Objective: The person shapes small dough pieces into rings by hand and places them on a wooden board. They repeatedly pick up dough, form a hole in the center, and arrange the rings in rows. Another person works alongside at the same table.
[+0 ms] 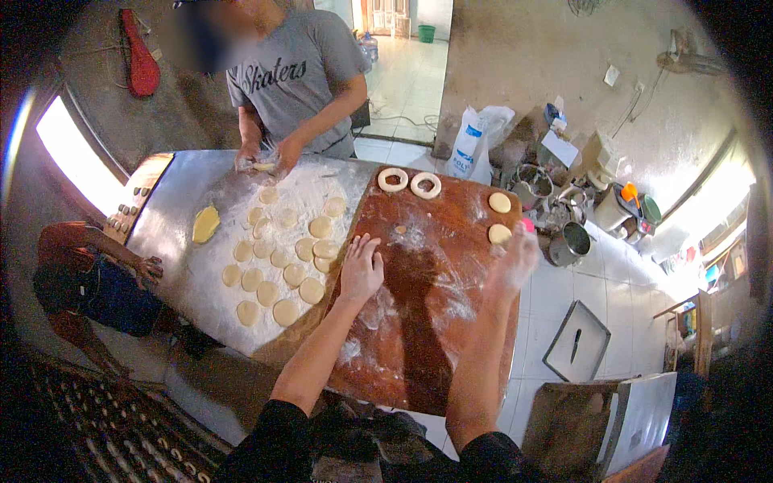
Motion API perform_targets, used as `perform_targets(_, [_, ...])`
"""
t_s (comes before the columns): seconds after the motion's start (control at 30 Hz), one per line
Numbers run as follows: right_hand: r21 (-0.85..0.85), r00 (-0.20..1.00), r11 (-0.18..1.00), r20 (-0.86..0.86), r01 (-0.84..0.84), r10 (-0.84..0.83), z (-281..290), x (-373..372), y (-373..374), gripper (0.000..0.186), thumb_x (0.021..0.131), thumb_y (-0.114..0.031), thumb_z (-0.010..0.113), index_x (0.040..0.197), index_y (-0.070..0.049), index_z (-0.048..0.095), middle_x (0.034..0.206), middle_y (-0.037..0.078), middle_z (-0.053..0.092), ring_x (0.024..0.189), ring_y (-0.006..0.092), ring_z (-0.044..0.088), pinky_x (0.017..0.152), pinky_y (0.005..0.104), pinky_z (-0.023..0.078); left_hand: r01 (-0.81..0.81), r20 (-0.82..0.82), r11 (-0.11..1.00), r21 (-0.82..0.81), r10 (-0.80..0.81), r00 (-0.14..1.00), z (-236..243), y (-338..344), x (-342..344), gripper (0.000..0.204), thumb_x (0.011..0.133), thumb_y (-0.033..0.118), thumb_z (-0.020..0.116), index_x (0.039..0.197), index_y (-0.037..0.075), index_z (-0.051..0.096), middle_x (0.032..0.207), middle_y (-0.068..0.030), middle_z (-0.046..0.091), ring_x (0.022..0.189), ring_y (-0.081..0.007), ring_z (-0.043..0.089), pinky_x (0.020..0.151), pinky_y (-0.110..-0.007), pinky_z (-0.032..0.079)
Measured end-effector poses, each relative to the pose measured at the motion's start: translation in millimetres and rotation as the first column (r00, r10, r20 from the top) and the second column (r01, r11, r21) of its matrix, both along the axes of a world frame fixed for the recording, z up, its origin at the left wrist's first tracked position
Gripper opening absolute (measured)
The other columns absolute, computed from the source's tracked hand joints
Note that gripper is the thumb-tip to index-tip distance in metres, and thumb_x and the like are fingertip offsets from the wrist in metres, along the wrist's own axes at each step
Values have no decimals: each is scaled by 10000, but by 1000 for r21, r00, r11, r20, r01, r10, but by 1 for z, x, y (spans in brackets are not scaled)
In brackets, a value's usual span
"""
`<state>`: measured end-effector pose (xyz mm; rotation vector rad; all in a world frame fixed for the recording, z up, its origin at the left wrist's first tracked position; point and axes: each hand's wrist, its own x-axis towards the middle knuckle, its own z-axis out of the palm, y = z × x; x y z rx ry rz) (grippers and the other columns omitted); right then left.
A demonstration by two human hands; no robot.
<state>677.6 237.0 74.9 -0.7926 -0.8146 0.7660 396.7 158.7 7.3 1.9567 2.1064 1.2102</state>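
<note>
My left hand point(362, 272) lies palm down with fingers stretched on the left side of the brown floured board point(403, 302), holding nothing. At the board's right edge my right hand point(513, 263), slightly blurred, has its fingers around a small pink object point(527, 226), mostly hidden by them. Just beside these fingers is a round dough disc point(499, 234), with a second dough disc point(499, 202) behind it. Two dough rings, a left one point(393, 179) and a right one point(425, 186), lie along the far edge.
Left of the board, several dough discs point(284, 312) and a yellowish dough lump point(206, 224) lie on a floured metal tabletop point(185, 266). Across it a co-worker point(294, 80) handles dough; another person point(88, 274) bends at the left. Pots point(569, 245) and a tray point(576, 342) stand right.
</note>
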Motion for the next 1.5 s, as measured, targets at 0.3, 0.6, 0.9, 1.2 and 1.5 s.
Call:
perform_targets(0.3, [-70,767,997,641,20,30,-10,-87,-37,367,1018,-284,495,1267,-24,569,1132,164,647,995,306,642,890,441,537,-108,-360,986,-123,57,931,-3,40,-8,519,974,350,545,1428,102,506,1494,-267,453,1410,-445,392,1188,-564,271])
perform_targets(0.6, [230,-246,956,931,-182,-270,-43,-27,-115,464,985,-378,479,1367,-129,565,1327,157,627,1179,377,598,1003,568,450,324,-458,905,-276,-420,783,10,-66,-7,552,1004,383,492,1482,108,477,1574,-214,377,1460,-429,330,1223,-547,215])
perform_targets(0.9, [-53,-287,984,953,169,101,-66,-109,-60,640,1040,-539,293,1532,-148,412,1519,237,452,1412,480,392,1179,671,170,639,-245,737,-220,-676,695,10,-206,-88,421,943,256,615,1338,112,612,1380,-168,584,1336,-348,512,1143,-485,367])
perform_targets(1.2, [-102,-172,992,981,-69,89,-53,-309,-142,295,966,-318,592,1083,-56,662,982,230,697,862,380,677,812,484,512,29,69,999,21,-31,997,34,-217,-234,243,858,-38,635,1081,54,667,887,-147,615,820,-358,634,748,-428,528])
perform_targets(1.5, [-746,231,569,520,-346,822,26,-348,-157,323,897,-126,713,1165,-36,556,1051,101,624,952,219,645,833,400,538,465,690,779,-421,-58,721,46,-156,-252,388,957,364,671,1174,43,686,979,-163,728,835,-278,711,794,-408,560])
